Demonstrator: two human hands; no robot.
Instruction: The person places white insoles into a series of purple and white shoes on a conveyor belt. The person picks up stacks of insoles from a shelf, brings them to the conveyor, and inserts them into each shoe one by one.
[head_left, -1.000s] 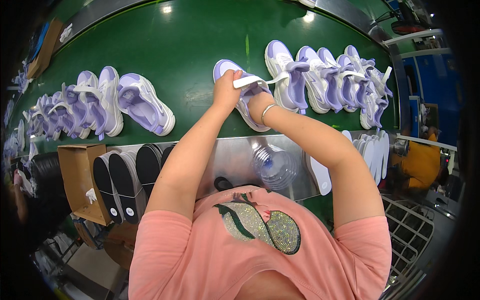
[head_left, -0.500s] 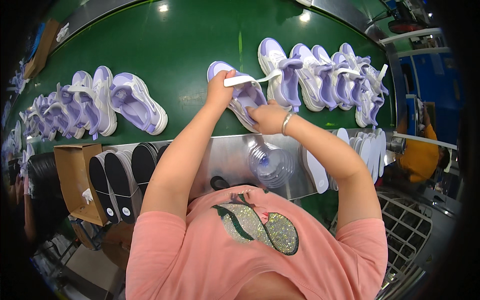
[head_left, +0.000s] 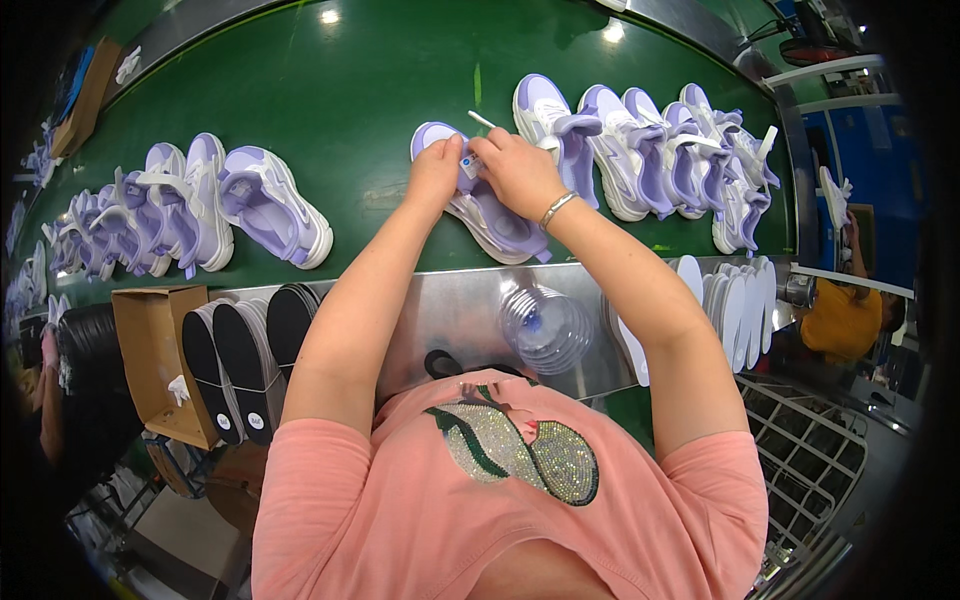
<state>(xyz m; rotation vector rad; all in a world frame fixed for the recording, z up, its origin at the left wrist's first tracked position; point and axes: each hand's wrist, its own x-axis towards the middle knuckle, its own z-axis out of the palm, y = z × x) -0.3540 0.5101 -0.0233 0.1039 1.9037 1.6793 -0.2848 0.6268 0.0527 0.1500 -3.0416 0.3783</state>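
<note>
1. Both hands meet at upper centre of the frame. The left hand presses its curled fingers onto the toe end of a lilac-and-white sneaker on the green conveyor belt; the right hand pinches a small white strip at the shoe's mouth.
2. I judge the step to be fitting or tucking something into the shoe's opening. The next move calls for a steady left-hand hold while the right fingers push the piece in.
3. The sneaker lies directly beneath both hands, its heel pointing toward the lower right.
4. At far left sits a row of finished sneakers, with black insoles below them.
5. A clear water bottle is centre, more sneakers upper right, white insoles beneath.
</note>
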